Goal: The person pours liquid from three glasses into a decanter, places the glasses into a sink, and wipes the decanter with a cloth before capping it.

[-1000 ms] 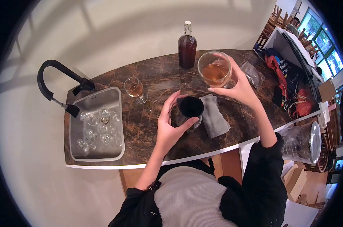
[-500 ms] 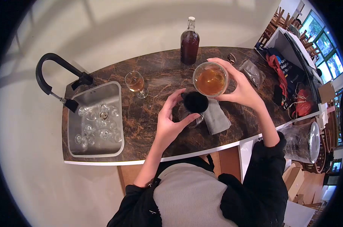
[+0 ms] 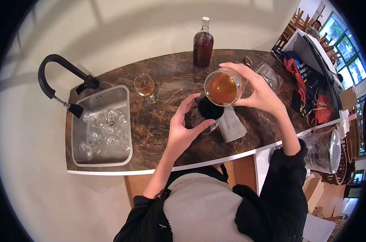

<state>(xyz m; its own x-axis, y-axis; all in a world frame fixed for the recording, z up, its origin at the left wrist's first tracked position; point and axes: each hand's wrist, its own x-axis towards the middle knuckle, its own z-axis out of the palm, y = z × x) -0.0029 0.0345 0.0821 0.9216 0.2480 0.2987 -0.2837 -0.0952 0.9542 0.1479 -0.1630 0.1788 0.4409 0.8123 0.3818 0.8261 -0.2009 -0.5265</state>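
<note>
My right hand (image 3: 257, 86) is closed around a round glass of amber liquid (image 3: 222, 88), which tilts towards my left hand. Below its rim, my left hand (image 3: 183, 125) curls thumb and fingers round a black funnel (image 3: 210, 109). The funnel sits over a clear glass vessel (image 3: 207, 126), mostly hidden by the hand and funnel. Beside them a folded grey cloth (image 3: 232, 127) lies on the counter. To the left stands a stemmed glass (image 3: 144, 85) with a little amber liquid.
A swing-top bottle of dark red liquid (image 3: 203, 48) stands at the back. The steel sink (image 3: 128, 121) holds several glasses under a black tap (image 3: 47, 80). A clear plastic bag (image 3: 269, 76) and red and dark bags (image 3: 322, 109) lie on the right.
The glass in my right hand has tipped further and moved slightly left over the funnel. Its liquid has shifted towards the rim. My left hand stays nearly in place.
</note>
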